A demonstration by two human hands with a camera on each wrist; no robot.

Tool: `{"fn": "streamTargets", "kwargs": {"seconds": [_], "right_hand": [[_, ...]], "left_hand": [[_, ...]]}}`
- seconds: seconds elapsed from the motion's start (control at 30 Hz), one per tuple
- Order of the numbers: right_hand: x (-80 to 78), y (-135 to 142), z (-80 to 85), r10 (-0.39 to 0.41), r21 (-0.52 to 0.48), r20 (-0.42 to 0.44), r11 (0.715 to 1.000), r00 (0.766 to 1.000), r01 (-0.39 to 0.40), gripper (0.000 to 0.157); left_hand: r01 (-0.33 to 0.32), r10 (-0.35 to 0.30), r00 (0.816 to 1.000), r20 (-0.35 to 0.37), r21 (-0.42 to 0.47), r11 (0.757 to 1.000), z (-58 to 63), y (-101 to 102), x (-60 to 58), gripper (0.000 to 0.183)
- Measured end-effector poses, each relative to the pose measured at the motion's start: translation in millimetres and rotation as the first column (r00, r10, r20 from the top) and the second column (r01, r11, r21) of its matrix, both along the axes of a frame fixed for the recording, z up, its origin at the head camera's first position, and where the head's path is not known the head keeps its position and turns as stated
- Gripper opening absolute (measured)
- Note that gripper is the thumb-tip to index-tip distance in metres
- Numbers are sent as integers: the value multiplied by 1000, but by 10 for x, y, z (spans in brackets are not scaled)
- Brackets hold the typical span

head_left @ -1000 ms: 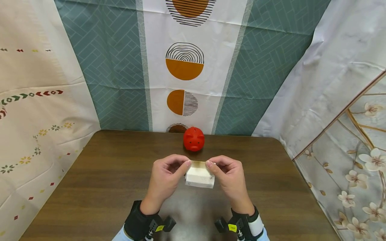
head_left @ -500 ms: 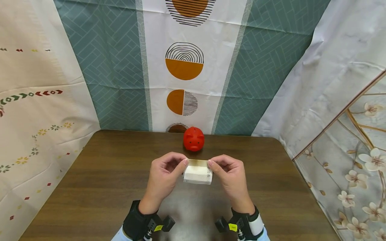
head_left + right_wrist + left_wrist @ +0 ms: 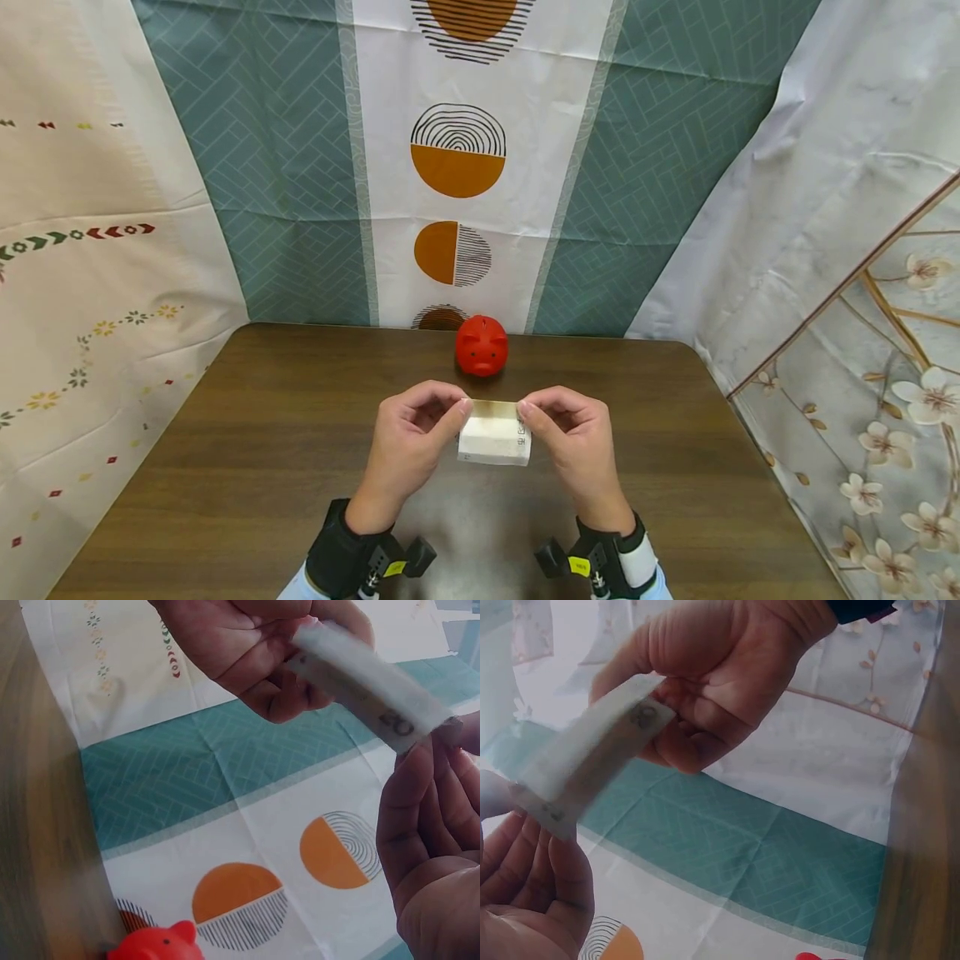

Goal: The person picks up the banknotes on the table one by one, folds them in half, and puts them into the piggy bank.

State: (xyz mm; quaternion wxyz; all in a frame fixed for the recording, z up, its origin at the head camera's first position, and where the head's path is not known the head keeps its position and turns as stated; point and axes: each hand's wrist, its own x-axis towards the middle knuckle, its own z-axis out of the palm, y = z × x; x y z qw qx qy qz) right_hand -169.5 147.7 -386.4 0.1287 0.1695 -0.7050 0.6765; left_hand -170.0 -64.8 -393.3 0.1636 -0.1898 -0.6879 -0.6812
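In the lower centre of the head view, below the red piggy bank, we see the left hand and the right hand pinch opposite ends of a folded paper note, thumbs against fingers.

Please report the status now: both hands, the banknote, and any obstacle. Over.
Left hand and right hand pinch opposite ends of folded banknote. Red piggy bank stands beyond, on wooden table. No obstacle seen between.
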Motion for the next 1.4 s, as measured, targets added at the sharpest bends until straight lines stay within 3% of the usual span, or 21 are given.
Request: {"fn": "streamTargets", "kwargs": {"seconds": [0.33, 0.9, 1.17, 1.4], "right_hand": [[8, -7, 15, 21, 32, -47, 999, 999, -19, 6], [7, -74, -13, 46, 28, -10, 999, 999, -46, 4], [8, -98, -35, 118, 26, -97, 993, 988, -116, 5], [10, -115, -37, 120, 30, -114, 993, 986, -117, 7]], "left_hand": [[60, -60, 996, -64, 12, 998, -6, 13, -2, 9], [97, -97, 995, -21, -37, 995, -35, 80, -8, 5], [131, -132, 991, -34, -31, 991, -37, 96, 2, 4], [155, -156, 985, -76, -18, 988, -47, 118, 8, 5]]}}
